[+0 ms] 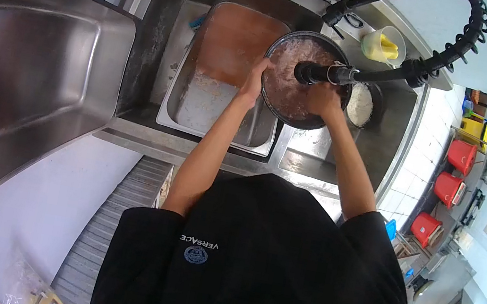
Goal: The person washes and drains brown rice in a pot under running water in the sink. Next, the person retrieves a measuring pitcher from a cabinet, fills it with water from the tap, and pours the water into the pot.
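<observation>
A dark round pot [284,108] with cloudy pinkish-brown liquid inside is held over the sink. My left hand [256,79] grips its left rim, thumb over the edge. Inside the pot, at the right, my right hand [325,100] looks closed; its fingertips are hidden, so what they hold cannot be made out. A black spray tap head [313,73] hangs over the pot, close to my right hand. Left of the pot, a large rectangular steel pan [215,126] sits tilted in the sink, with reddish-brown liquid pooled toward its far end.
Right of the pot is a dark round container [362,104] with whitish contents. A clear jug [383,45] holding something yellow stands behind it. An empty-looking deep steel pan [43,71] lies at the left. Red bins [449,188] line shelving at the right.
</observation>
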A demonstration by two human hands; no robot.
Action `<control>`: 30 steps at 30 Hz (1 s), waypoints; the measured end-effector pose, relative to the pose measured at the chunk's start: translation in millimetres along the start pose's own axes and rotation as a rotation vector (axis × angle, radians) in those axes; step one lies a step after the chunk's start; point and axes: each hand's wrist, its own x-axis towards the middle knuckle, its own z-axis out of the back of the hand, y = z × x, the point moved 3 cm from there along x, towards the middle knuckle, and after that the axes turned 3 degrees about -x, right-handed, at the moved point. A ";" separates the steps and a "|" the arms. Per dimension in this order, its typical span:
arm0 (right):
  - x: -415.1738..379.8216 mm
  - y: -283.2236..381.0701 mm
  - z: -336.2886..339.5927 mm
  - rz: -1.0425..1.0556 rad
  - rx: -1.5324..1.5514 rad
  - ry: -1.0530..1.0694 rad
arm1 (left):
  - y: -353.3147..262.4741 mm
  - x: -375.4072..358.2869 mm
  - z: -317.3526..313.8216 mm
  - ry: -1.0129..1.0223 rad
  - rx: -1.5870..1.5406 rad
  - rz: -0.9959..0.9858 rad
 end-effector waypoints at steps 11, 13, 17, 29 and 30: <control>28.2 27.4 -37.8 0.379 -0.034 -0.767 | -13.8 -6.7 -3.1 0.017 0.026 0.027; 35.8 20.3 -39.1 0.476 0.100 -0.336 | -26.4 -13.2 -9.1 0.027 0.043 0.019; 25.5 17.0 -52.4 0.290 0.057 -0.211 | -26.3 -14.1 -11.9 0.019 0.021 0.004; 39.9 -7.0 -51.7 0.385 -0.075 0.031 | -19.2 -1.5 -8.0 -0.005 0.060 0.040; 24.2 10.3 -42.6 0.401 -0.180 0.014 | -15.7 2.1 -2.7 -0.015 0.089 0.020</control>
